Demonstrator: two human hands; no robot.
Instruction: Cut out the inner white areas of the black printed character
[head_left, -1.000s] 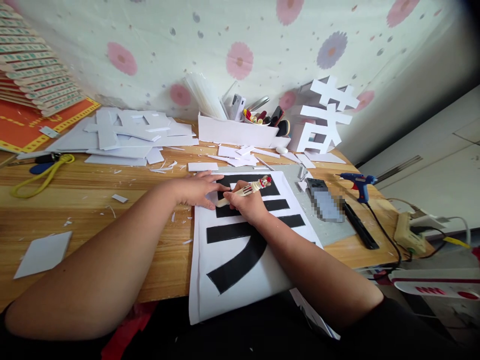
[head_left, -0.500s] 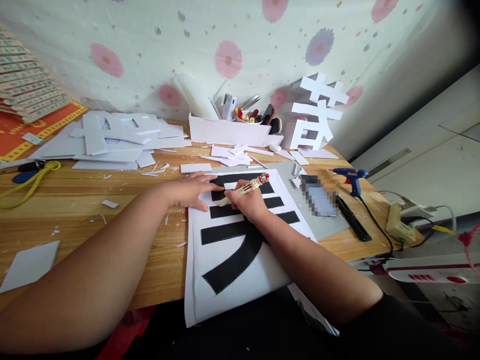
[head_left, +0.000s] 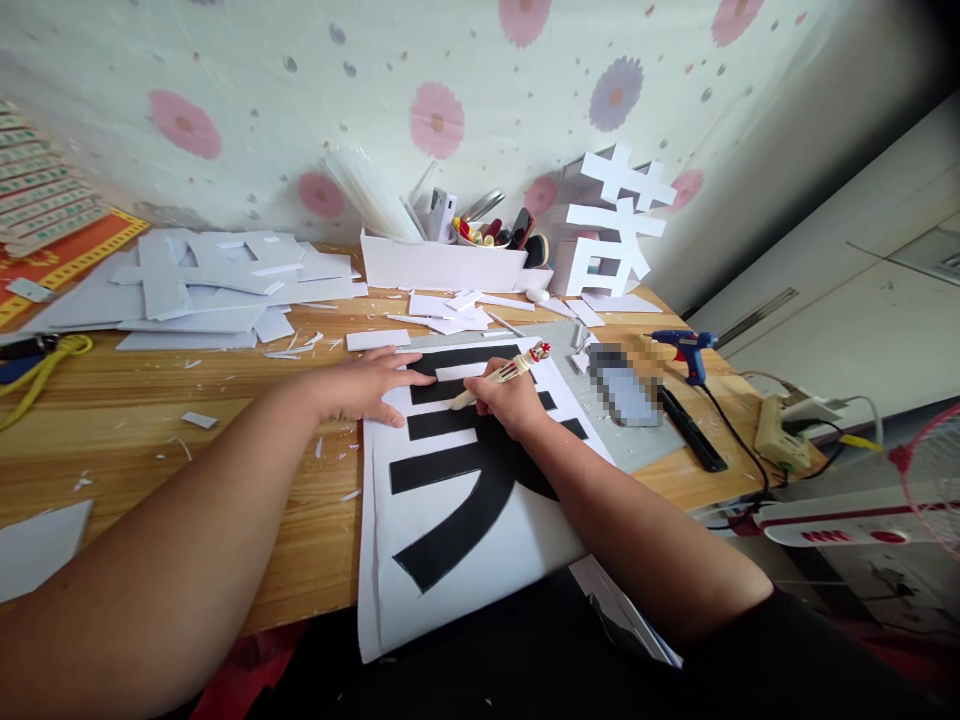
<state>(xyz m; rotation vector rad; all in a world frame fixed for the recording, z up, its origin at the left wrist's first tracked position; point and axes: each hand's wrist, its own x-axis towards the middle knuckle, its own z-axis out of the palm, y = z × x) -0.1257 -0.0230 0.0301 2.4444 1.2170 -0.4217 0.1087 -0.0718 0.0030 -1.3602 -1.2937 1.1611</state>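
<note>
A white sheet [head_left: 420, 600] printed with a large black character lies on the wooden table [head_left: 247, 410] in front of me. My left hand [head_left: 367, 385] lies flat with spread fingers on the sheet's upper left part, pressing it down. My right hand [head_left: 510, 398] is closed round a cream pen [head_left: 501, 375] with a small red and white figure on its top. The pen's tip touches the sheet near the top black strokes, just right of my left fingertips.
White foam-board pieces [head_left: 202, 285] are piled at the back left. A white box [head_left: 442, 262] holds tools and sticks. A white cut-out character [head_left: 615, 225] stands at the back right. A blue glue gun [head_left: 686, 345], a black bar [head_left: 690, 428] and a power strip [head_left: 780, 435] lie to the right.
The pen tip has slid a little to the right along the top strokes. My left hand stays pressed on the sheet. The view has shifted slightly rightward.
</note>
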